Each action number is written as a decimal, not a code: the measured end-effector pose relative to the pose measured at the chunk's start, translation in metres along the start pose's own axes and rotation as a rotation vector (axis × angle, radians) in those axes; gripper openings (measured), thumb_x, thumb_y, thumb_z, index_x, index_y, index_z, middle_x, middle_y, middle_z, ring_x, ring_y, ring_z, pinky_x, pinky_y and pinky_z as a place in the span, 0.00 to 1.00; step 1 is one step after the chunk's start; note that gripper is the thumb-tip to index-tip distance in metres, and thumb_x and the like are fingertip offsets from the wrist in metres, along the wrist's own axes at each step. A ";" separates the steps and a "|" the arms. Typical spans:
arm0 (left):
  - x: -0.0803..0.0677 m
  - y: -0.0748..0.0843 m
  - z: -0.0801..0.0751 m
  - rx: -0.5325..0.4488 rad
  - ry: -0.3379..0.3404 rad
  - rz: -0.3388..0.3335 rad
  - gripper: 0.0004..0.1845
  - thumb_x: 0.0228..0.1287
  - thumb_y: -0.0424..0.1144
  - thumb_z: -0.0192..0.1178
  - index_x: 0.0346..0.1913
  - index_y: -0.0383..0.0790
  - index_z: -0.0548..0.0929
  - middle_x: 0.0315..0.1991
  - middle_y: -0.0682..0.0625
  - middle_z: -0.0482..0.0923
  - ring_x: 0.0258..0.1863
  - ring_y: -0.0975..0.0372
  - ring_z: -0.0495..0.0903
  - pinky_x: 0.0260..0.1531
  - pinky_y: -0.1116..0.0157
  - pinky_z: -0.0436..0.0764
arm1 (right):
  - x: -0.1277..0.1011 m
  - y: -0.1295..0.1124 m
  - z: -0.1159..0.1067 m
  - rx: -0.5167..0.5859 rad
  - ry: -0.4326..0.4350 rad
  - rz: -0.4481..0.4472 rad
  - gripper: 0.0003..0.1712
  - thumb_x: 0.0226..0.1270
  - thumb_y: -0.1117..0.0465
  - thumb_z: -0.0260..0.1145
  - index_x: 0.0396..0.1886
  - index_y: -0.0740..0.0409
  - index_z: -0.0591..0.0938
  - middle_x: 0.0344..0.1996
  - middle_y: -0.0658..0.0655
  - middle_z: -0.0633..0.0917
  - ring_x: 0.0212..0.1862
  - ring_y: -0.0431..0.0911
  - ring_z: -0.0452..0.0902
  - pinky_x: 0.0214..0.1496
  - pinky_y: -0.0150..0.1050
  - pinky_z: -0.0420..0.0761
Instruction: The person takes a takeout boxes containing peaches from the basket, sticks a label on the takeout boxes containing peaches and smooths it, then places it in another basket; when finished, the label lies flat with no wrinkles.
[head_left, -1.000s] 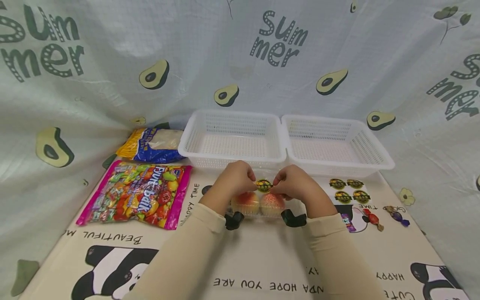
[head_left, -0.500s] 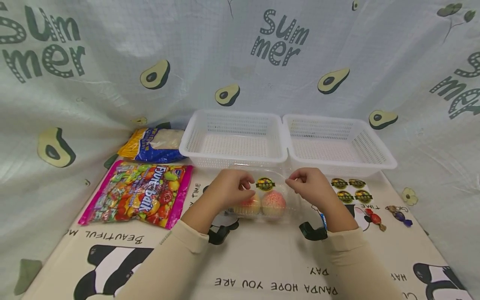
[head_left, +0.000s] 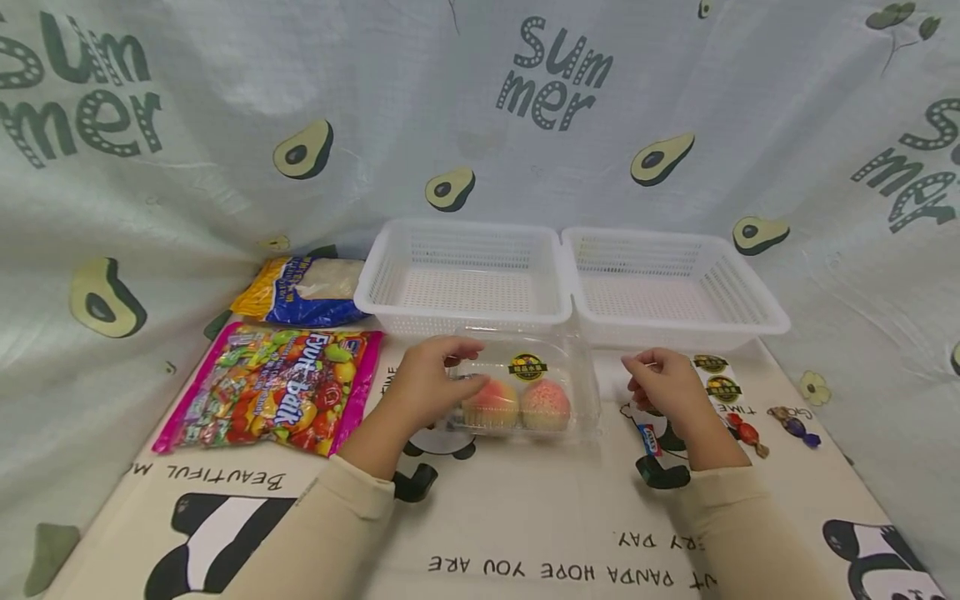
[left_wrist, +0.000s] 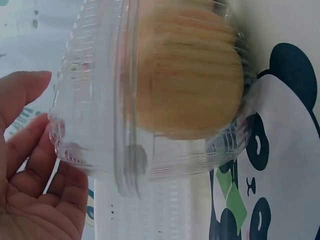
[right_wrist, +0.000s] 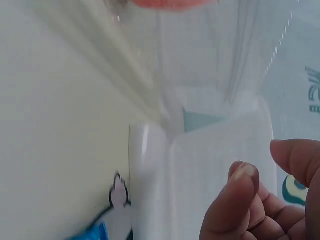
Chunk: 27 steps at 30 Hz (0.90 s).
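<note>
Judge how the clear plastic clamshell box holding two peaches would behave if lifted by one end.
The clear plastic clamshell box looks thin and ribbed, so it would probably flex. The two round peaches likely make it heavy for its size and might shift. The left hand touches its glossy wall, which may be slippery.

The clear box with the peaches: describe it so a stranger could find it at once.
Find the two white baskets at the back of the table. Just in front of the left one lies the clear box, touched by the left hand. Only it holds two peaches under a round sticker.
</note>
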<state>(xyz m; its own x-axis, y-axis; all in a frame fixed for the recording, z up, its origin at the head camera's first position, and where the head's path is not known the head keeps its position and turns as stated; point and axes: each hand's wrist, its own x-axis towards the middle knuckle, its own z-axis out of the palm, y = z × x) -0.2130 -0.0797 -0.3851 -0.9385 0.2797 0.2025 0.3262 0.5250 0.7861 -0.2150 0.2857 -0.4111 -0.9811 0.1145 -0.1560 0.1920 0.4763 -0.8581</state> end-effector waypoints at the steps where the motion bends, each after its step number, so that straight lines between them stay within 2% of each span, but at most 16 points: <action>1: 0.000 -0.001 -0.001 -0.006 0.008 -0.001 0.23 0.58 0.43 0.76 0.57 0.46 0.86 0.53 0.50 0.85 0.57 0.49 0.84 0.59 0.53 0.83 | 0.002 0.001 -0.003 0.022 0.009 0.014 0.32 0.75 0.42 0.62 0.57 0.68 0.74 0.34 0.61 0.86 0.29 0.45 0.83 0.35 0.39 0.88; 5: 0.000 -0.006 -0.006 -0.009 0.035 -0.014 0.27 0.57 0.42 0.77 0.60 0.44 0.84 0.56 0.47 0.84 0.59 0.50 0.82 0.62 0.53 0.81 | 0.007 0.004 -0.014 0.085 0.074 0.063 0.36 0.75 0.41 0.62 0.63 0.67 0.71 0.39 0.61 0.86 0.32 0.42 0.86 0.38 0.36 0.89; 8: 0.000 -0.009 -0.009 -0.002 0.027 -0.045 0.31 0.57 0.44 0.77 0.64 0.42 0.81 0.60 0.45 0.82 0.59 0.50 0.82 0.61 0.51 0.81 | 0.011 0.007 -0.023 0.125 0.132 0.091 0.38 0.76 0.40 0.60 0.68 0.66 0.68 0.41 0.60 0.86 0.32 0.41 0.86 0.40 0.36 0.89; 12: 0.002 -0.013 -0.012 0.010 -0.018 -0.133 0.40 0.57 0.50 0.76 0.71 0.41 0.74 0.66 0.43 0.76 0.61 0.47 0.80 0.57 0.49 0.84 | 0.016 0.011 -0.037 0.198 0.186 0.130 0.39 0.76 0.37 0.58 0.71 0.62 0.64 0.41 0.57 0.85 0.33 0.39 0.86 0.42 0.35 0.89; 16: 0.003 -0.016 -0.015 0.008 -0.075 -0.250 0.47 0.56 0.55 0.75 0.75 0.40 0.67 0.70 0.42 0.72 0.64 0.44 0.78 0.56 0.46 0.84 | 0.021 0.013 -0.046 0.382 0.207 0.189 0.31 0.74 0.36 0.59 0.62 0.53 0.68 0.41 0.54 0.83 0.35 0.39 0.85 0.43 0.32 0.88; 19: 0.004 -0.018 -0.016 -0.021 -0.117 -0.316 0.49 0.57 0.56 0.74 0.76 0.39 0.65 0.69 0.40 0.73 0.64 0.44 0.77 0.56 0.45 0.83 | 0.024 0.014 -0.049 0.557 0.209 0.212 0.25 0.74 0.37 0.60 0.55 0.48 0.68 0.42 0.53 0.81 0.38 0.41 0.84 0.44 0.32 0.88; 22: 0.004 -0.021 -0.015 -0.051 -0.137 -0.361 0.48 0.57 0.57 0.74 0.75 0.38 0.66 0.64 0.40 0.77 0.60 0.47 0.79 0.53 0.48 0.85 | 0.027 0.015 -0.048 0.699 0.222 0.210 0.24 0.76 0.39 0.59 0.58 0.48 0.68 0.43 0.53 0.79 0.40 0.42 0.82 0.46 0.32 0.87; 25: 0.006 -0.025 -0.014 -0.096 -0.153 -0.393 0.47 0.58 0.56 0.74 0.74 0.37 0.67 0.58 0.40 0.80 0.52 0.50 0.82 0.48 0.54 0.87 | 0.032 0.016 -0.046 0.792 0.259 0.208 0.24 0.77 0.41 0.57 0.61 0.49 0.67 0.44 0.53 0.78 0.41 0.42 0.80 0.46 0.31 0.87; 27: 0.007 -0.027 -0.014 -0.140 -0.173 -0.417 0.44 0.59 0.54 0.74 0.72 0.36 0.69 0.54 0.40 0.81 0.46 0.52 0.84 0.44 0.57 0.88 | 0.035 0.015 -0.044 0.817 0.289 0.206 0.23 0.78 0.41 0.56 0.61 0.48 0.67 0.45 0.52 0.78 0.42 0.41 0.80 0.46 0.30 0.87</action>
<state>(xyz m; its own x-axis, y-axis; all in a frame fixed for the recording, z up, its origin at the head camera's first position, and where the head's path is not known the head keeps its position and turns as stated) -0.2303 -0.1031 -0.3971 -0.9497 0.2039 -0.2377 -0.1039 0.5108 0.8534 -0.2449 0.3357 -0.4078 -0.8632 0.3976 -0.3112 0.1787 -0.3360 -0.9248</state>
